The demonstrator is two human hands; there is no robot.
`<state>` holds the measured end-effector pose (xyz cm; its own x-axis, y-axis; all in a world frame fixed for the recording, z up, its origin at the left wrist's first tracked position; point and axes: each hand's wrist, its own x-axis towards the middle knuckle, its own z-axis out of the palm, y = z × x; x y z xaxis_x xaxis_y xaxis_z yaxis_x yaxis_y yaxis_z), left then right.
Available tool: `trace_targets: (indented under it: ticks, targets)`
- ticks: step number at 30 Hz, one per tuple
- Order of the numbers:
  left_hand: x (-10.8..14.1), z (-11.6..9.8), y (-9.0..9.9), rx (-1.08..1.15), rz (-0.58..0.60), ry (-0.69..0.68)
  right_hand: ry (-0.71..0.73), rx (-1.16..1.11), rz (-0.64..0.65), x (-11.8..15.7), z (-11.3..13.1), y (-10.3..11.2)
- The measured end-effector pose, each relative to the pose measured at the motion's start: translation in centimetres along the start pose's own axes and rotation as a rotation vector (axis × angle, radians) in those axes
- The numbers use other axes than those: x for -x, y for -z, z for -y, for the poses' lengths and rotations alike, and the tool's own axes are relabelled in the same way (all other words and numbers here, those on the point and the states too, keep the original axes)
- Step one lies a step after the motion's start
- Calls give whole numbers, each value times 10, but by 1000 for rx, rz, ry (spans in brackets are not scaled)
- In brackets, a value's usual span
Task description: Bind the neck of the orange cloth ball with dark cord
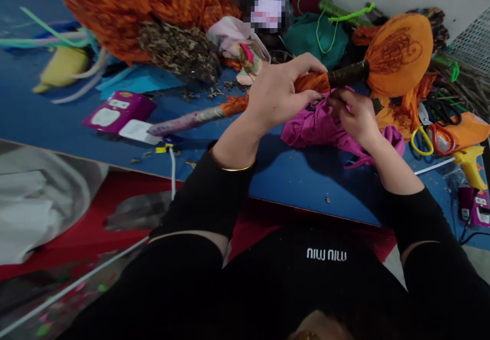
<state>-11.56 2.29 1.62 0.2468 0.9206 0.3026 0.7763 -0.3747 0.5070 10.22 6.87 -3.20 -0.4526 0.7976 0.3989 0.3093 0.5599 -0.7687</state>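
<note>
My left hand [279,92] is closed around a long stick with orange cloth wound along it. The stick's pale purple end [187,121] points left, and a bare dark brown stretch [349,73] shows to the right of my fingers. At the far right end sits a rounded orange cloth bundle [400,54] with a dark printed pattern. My right hand [356,115] has its fingers pinched together just below the brown stretch; what they hold, if anything, is hidden. Bright magenta cloth [321,128] lies crumpled beneath both hands on the blue table [291,176].
Scissors with yellow and red handles [432,141] and a yellow glue gun [470,166] lie at the right. Orange cloth [184,5], dry brown plant matter [178,51] and a teal bundle [316,39] line the back. A purple box [120,111] stands at the left.
</note>
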Motion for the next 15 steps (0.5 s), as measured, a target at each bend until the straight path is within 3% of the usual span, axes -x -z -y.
trace_targets:
  ticks: [3,6,8,12,15]
  targets:
    - [-2,-5,1,40,-19,46,83,124,-84,11,27,-2]
    - [-4,-7,-4,101,-26,66,185,-7,-23,15,40,-6]
    - [-5,-7,-11,127,-29,52,134,-161,-14,16,39,-12]
    - [-8,-5,-21,80,-25,56,-75,-274,-249,19,30,-28]
    - [-9,-3,-25,73,-37,46,-91,-261,-334,25,32,-37]
